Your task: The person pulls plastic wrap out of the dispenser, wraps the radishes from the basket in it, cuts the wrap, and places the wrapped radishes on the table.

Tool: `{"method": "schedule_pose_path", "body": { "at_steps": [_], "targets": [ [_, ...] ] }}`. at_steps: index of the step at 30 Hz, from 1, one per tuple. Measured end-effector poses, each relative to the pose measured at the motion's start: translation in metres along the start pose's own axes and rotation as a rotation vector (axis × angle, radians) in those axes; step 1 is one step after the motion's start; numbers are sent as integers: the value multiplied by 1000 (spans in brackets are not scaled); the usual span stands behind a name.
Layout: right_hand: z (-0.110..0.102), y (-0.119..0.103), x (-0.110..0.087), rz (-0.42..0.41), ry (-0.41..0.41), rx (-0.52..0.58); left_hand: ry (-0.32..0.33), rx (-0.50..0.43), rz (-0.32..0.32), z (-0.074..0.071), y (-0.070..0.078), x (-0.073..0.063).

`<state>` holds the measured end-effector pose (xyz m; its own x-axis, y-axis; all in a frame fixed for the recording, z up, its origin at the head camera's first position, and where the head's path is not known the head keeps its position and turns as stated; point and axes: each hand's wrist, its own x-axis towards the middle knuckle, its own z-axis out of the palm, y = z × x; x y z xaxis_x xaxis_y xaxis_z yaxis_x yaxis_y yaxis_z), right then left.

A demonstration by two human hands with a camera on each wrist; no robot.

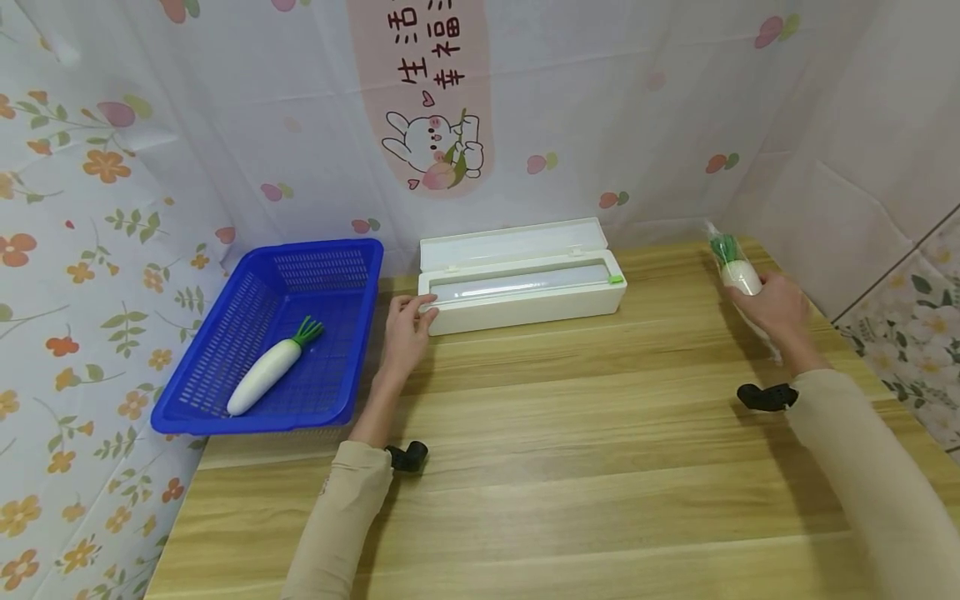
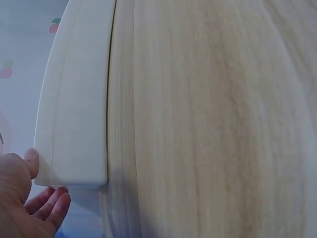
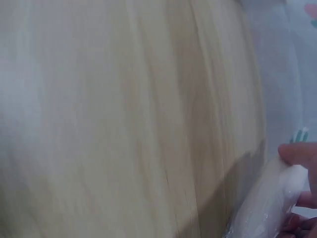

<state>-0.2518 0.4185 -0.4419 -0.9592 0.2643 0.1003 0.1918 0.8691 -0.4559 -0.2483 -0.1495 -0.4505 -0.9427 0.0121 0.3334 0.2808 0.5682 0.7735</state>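
Note:
At the far right of the table, my right hand (image 1: 780, 307) grips a white radish (image 1: 738, 275) with green stems, covered in clear plastic film. In the right wrist view, the thumb and fingers (image 3: 297, 152) hold the film-covered radish (image 3: 262, 203) from its side. My left hand (image 1: 406, 337) touches the left end of a white cling film box (image 1: 525, 308), whose lid is raised. The left wrist view shows the thumb (image 2: 31, 163) at the corner of the box (image 2: 79, 109) and the other fingers curled near its end face. A roll of film shows inside the box.
A blue basket (image 1: 352, 350) stands left of the box, holding another white radish (image 1: 266, 375) with green stems, unwrapped. A green tab (image 1: 615, 279) sits at the box's right end. A printed cloth (image 1: 570, 108) hangs along the table's back edge.

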Motion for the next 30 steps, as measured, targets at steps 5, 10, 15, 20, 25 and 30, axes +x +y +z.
{"method": "schedule_pose_path", "body": {
  "at_steps": [5, 10, 15, 20, 25, 30],
  "targets": [
    [-7, 8, 0, 4, -9, -46, -1, -4, -2, -1, -2, 0],
    [-11, 13, 2, 16, -24, -96, 15, -16, 1, -1, -2, 0],
    [-11, 20, 4, 20, -68, -166, 30, -45, -1, 0, -2, -1],
    [-14, 21, 4, 19, -95, -146, 50, -48, -2, 2, -1, -1],
    [-17, 14, 3, 19, -97, -119, 56, -40, 5, 3, -1, -1],
    [-18, 2, 2, 9, -62, -111, 53, -29, -9, 4, -1, 0]
  ]
}}
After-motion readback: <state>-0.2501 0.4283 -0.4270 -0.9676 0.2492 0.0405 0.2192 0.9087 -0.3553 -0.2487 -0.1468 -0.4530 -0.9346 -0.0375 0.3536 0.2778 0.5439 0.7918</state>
